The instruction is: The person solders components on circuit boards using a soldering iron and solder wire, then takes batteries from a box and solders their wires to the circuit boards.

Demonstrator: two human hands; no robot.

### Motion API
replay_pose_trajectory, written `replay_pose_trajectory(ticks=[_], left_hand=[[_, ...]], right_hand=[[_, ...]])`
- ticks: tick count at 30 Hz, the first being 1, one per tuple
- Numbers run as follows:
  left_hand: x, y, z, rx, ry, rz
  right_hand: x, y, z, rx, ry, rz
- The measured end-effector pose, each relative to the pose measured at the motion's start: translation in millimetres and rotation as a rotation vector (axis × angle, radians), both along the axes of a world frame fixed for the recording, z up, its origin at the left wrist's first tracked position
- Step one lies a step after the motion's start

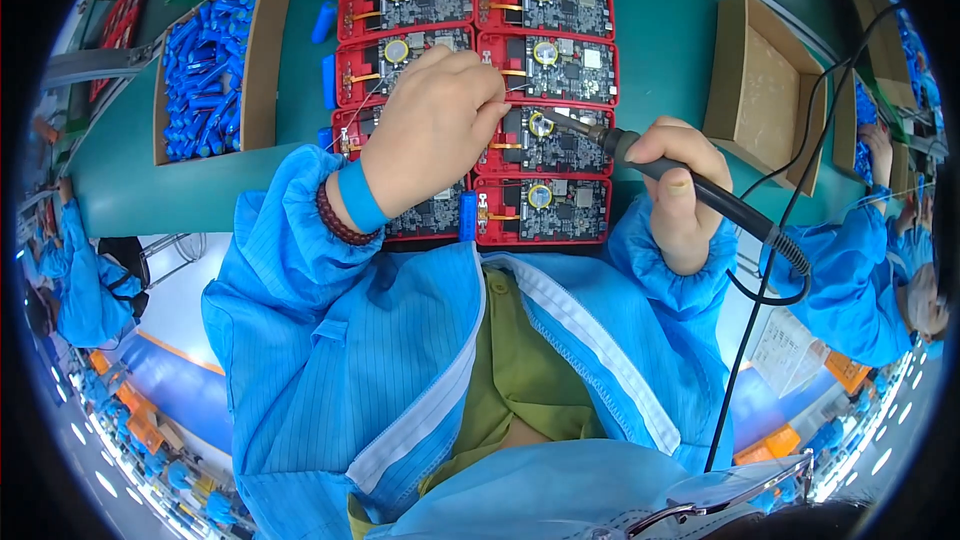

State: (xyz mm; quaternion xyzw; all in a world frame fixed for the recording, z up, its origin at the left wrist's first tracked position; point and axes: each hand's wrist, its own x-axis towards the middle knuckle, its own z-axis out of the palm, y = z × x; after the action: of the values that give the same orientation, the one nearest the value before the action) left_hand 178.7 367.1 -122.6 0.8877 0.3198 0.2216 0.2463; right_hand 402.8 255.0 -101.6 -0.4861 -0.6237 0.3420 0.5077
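Observation:
My right hand [685,175] is wrapped round a soldering iron [715,198], whose thin tip points left over a circuit board [575,140] in a red case. My left hand [430,125], with a blue wristband, is pinched just left of that tip and seems to hold a thin solder wire [362,112], a strand of which trails beside it. Red cases [478,15] with similar boards lie in two columns before me, each visible board carrying a round yellow-rimmed part. My left hand hides some boards in the left column.
At the left, a cardboard box [262,70] holds many blue cylinders. Several loose blue cylinders [328,80] lie beside the left column; another [467,215] lies between the nearest cases. An open cardboard box [730,90] stands right. The iron's black cable [765,280] hangs beside my right arm. Co-workers sit nearby.

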Motion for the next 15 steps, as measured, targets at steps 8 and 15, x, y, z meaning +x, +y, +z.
replay_pose_trajectory(ticks=[8, 15], left_hand=[[3, -2, -1, 0.017, 0.03, -0.036], [6, -6, 0, 0.045, 0.046, -0.011]], right_hand=[[-7, 2, -11, 0.006, 0.021, -0.022], [-6, 3, -13, -0.021, -0.022, 0.001]])
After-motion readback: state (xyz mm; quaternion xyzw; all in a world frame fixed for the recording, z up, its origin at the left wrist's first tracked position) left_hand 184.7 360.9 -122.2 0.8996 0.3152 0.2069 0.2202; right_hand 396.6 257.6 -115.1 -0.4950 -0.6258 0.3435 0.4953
